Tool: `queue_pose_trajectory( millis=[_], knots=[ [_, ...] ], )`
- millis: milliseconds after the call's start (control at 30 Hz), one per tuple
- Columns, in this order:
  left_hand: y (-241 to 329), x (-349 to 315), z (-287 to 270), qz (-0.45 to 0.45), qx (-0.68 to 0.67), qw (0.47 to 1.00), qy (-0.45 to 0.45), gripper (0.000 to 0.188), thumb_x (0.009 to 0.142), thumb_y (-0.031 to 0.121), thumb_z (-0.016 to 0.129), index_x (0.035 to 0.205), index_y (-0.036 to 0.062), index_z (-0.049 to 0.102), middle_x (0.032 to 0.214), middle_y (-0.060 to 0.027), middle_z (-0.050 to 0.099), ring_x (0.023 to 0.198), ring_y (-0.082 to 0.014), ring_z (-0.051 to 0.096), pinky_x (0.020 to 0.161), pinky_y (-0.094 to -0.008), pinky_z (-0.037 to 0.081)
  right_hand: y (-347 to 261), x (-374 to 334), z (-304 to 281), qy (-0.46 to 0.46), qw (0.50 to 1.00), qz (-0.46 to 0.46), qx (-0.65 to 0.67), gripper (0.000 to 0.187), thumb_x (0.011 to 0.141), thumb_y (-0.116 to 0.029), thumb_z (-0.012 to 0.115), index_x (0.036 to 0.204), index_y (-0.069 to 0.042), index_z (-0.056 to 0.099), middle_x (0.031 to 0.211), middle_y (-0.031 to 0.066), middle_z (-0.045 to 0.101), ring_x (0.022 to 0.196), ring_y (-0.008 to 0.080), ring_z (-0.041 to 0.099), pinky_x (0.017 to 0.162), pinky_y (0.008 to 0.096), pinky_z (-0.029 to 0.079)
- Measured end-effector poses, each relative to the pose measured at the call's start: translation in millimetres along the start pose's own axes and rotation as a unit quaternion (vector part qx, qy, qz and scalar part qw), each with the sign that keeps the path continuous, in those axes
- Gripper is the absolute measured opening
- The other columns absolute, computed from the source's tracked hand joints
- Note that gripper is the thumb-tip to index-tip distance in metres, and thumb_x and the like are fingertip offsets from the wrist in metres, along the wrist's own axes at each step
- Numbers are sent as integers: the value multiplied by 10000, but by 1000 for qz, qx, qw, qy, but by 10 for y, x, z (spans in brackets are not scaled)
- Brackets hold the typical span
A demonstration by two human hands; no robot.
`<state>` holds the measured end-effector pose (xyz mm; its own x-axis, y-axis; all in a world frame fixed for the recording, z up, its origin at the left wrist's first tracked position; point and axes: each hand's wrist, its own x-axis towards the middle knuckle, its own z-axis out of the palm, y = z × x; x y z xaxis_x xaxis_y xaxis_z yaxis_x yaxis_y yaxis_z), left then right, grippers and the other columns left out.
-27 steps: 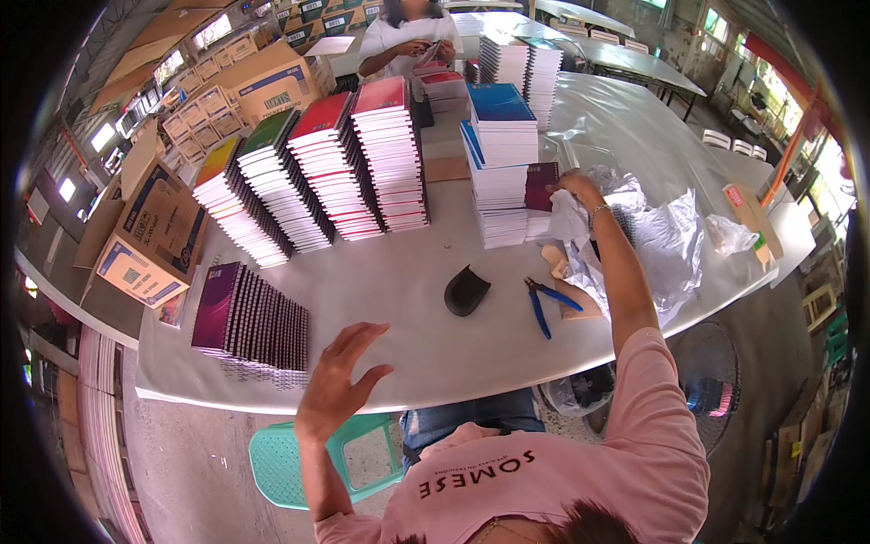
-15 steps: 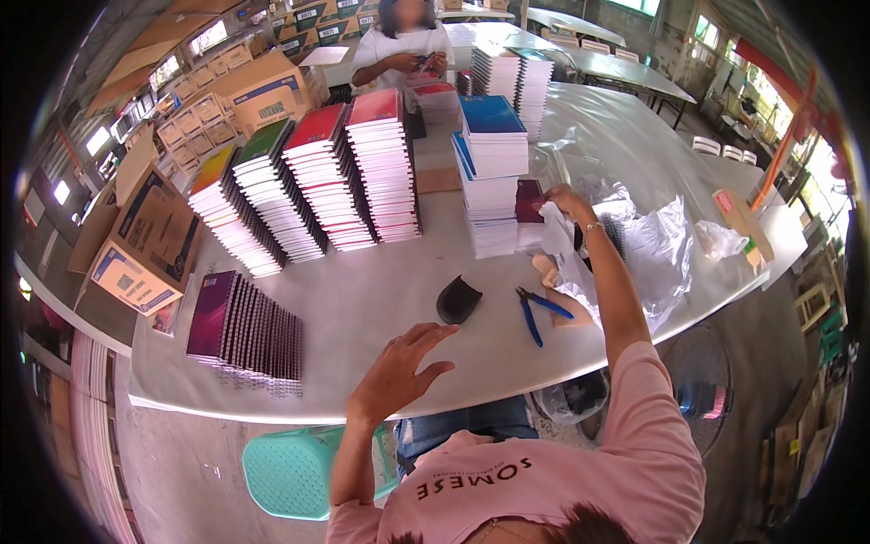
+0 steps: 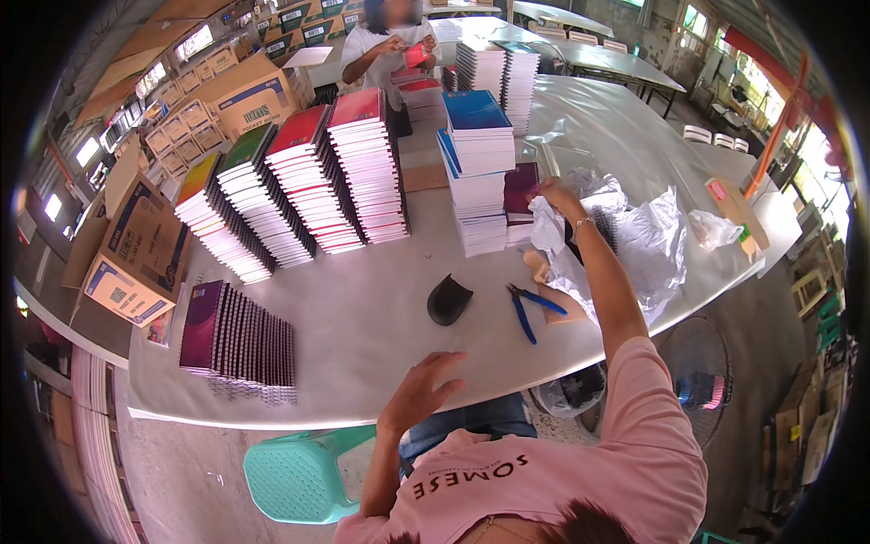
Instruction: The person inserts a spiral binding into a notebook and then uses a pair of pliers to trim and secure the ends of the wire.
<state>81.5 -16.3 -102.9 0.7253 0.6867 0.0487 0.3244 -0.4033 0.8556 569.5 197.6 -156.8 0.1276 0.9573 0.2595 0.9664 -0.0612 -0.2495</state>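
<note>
My right hand (image 3: 560,198) reaches across the table, its bent fingers closed at the right edge of a purple notebook (image 3: 519,190) beside a tall stack of blue notebooks (image 3: 478,113). Crumpled white wrapping (image 3: 648,236) lies under and around that wrist, partly hiding a dark spiral binding. Near the front table edge, my left hand (image 3: 424,390) hovers empty with fingers stretched and thumb apart. Ahead of it lies a small black curved piece (image 3: 449,300). To its right, blue-handled pliers (image 3: 524,317) rest with jaws pointing away.
Purple spiral notebooks (image 3: 237,340) stand stacked at left. Behind them rise yellow, green and red notebook stacks (image 3: 294,177). An open carton (image 3: 140,249) sits at far left. A person (image 3: 390,54) handles a red item across the table. A green stool (image 3: 299,479) stands below.
My left hand has drawn back a little toward the table edge. The purple notebook's near edge looks slightly raised at my right hand. Across the table, the person has lifted a red item.
</note>
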Motion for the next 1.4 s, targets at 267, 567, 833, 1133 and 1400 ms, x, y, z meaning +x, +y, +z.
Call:
queue_pose_trajectory(
  millis=[267, 567, 833, 1133, 1400],
  knots=[
    [245, 149, -174, 73, -10, 995, 73, 396, 860, 54, 686, 1248, 67, 604, 1186, -148, 611, 1070, -331, 599, 921, -379, 490, -661, -567, -934, 413, 806, 29, 424, 107, 854, -55, 695, 900, -24, 603, 800, 54, 644, 681, 105, 560, 608, 283, 455],
    [936, 384, -73, 234, 197, 913, 269, 503, 838, 19, 674, 1309, 172, 583, 1308, -89, 489, 1277, -283, 457, 1057, -497, 371, -2162, -2199, -1431, 53, 973, -65, 215, 194, 814, -25, 597, 1005, -56, 615, 929, 133, 674, 859, 321, 646, 788, 436, 474],
    [268, 410, 158, 78, 326, 928, 163, 566, 754, -66, 573, 1266, 175, 571, 1151, -71, 523, 1137, -290, 515, 1078, -538, 298, -2482, -2604, -759, 44, 954, -72, 286, 336, 795, -15, 675, 1122, -53, 608, 1066, 93, 625, 1022, 256, 595, 905, 395, 463],
    [194, 326, 199, 122, 223, 946, 203, 332, 849, -34, 540, 1126, 136, 611, 1067, -91, 549, 1061, -323, 528, 939, -457, 389, -2421, -2935, -342, 31, 800, 81, 593, 237, 913, 62, 560, 1137, -12, 548, 1094, 47, 544, 1079, 138, 554, 935, 268, 430],
    [107, 335, 276, 66, 315, 919, 227, 405, 789, -31, 544, 1152, 142, 593, 1094, -37, 538, 1142, -274, 498, 1097, -586, 241, -2708, -2939, -37, 56, 850, 95, 516, 378, 893, 44, 522, 1257, -43, 469, 1135, 147, 590, 1055, 311, 583, 930, 409, 433]
  ],
)
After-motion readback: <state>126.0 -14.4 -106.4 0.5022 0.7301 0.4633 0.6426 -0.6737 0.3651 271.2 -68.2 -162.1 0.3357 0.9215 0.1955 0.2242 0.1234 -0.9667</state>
